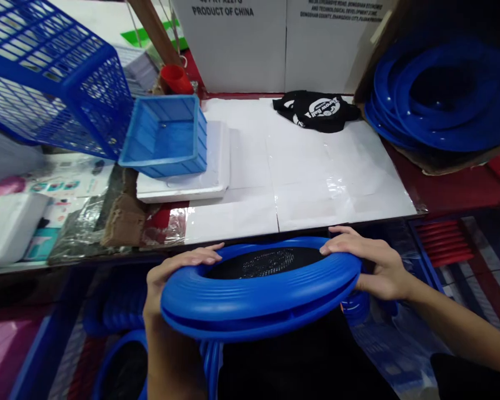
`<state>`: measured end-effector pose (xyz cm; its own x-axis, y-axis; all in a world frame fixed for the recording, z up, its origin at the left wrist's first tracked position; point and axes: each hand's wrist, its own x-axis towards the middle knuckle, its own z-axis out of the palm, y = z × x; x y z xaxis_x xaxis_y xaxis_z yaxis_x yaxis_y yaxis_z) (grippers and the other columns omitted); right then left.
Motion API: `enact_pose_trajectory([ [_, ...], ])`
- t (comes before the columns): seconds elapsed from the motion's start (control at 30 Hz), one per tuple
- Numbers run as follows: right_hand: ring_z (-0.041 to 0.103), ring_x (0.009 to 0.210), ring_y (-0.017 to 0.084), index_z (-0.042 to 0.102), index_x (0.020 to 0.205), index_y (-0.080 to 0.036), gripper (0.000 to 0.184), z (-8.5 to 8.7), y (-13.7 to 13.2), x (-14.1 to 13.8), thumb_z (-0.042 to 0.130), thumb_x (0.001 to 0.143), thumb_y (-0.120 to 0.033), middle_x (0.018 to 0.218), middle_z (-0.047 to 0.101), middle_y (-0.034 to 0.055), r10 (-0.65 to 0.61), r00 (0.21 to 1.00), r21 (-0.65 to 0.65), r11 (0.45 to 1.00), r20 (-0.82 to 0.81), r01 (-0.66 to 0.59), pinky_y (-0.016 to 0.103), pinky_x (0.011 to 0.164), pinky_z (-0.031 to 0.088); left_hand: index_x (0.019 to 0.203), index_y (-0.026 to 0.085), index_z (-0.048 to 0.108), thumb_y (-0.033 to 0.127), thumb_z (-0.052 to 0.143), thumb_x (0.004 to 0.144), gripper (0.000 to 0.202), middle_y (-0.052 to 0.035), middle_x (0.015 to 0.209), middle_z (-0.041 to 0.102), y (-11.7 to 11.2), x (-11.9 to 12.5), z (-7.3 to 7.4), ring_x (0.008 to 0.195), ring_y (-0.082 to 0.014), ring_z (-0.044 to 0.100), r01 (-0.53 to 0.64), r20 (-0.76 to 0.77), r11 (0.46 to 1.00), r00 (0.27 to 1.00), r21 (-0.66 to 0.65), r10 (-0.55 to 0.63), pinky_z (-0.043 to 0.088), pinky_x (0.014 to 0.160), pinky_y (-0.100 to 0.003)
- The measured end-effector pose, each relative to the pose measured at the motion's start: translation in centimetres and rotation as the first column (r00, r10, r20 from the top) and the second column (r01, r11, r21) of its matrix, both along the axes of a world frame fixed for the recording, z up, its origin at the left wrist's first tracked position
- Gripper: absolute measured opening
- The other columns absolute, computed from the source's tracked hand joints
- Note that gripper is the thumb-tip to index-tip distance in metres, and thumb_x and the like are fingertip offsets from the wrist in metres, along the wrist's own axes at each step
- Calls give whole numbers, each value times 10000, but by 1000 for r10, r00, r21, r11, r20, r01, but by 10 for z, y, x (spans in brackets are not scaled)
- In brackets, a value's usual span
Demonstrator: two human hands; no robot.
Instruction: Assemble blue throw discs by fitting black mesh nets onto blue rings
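Observation:
Both hands grip a round blue plastic ring (250,297) with black mesh fabric (270,262) across its middle. It is tilted, and a dark gap runs along its near edge between an upper and a lower rim. My left hand (170,278) wraps its left side, fingertips on the top near the mesh. My right hand (370,264) clasps the right side, fingers above and thumb low at the outer edge. Just beyond lies the table's white covering (250,211), with black printed cloth pieces (320,111) at its far side.
A light blue bin (162,139) stands on a white foam slab (216,183) at left. A blue lattice basket (66,83) leans behind it. Blue rings (454,100) fill a carton at right. White printed cartons (241,55) back the table. More blue rings (123,366) lie below left.

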<state>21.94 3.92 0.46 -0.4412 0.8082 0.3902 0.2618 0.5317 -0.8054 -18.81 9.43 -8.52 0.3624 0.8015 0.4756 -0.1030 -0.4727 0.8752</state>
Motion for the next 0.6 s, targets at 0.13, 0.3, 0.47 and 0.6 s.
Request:
enact_pose_trajectory([
  [0.13, 794, 1175, 295, 721, 1420, -271, 519, -15, 11, 12, 847, 943, -432, 1261, 813, 121, -1, 1000, -97, 995, -4, 0, 628, 1235, 481, 1314, 179, 758, 477, 750, 981, 447, -144, 1110, 837, -1, -4, 34, 1066, -327, 807, 66, -206, 992, 978, 109, -42, 652, 1057, -512],
  [0.3, 786, 1203, 281, 714, 1432, -299, 536, -21, 18, 15, 854, 935, -438, 1268, 813, 100, 54, 999, -108, 993, 0, -54, 626, 1266, 447, 1449, 230, 683, 462, 777, 983, 529, -123, 1133, 836, -13, 16, 69, 1010, -272, 814, 144, -411, 970, 910, 196, -52, 662, 926, -341],
  [0.47, 781, 1218, 285, 681, 1479, -321, 563, -13, 20, 23, 846, 947, -406, 1304, 803, 83, 76, 997, -88, 993, 33, -73, 624, 1297, 411, 1456, 223, 653, 436, 750, 1004, 509, -115, 1163, 835, -24, 34, 90, 1016, -262, 823, 89, -452, 959, 891, 267, 43, 667, 933, -333],
  [0.6, 777, 1227, 298, 675, 1490, -319, 561, -8, 20, 30, 835, 956, -390, 1299, 805, 81, 99, 993, -62, 994, 67, -95, 632, 1306, 399, 1430, 196, 652, 369, 771, 994, 484, -116, 1126, 845, -23, 36, 98, 979, -253, 838, 139, -499, 931, 865, 337, 51, 683, 867, -305],
])
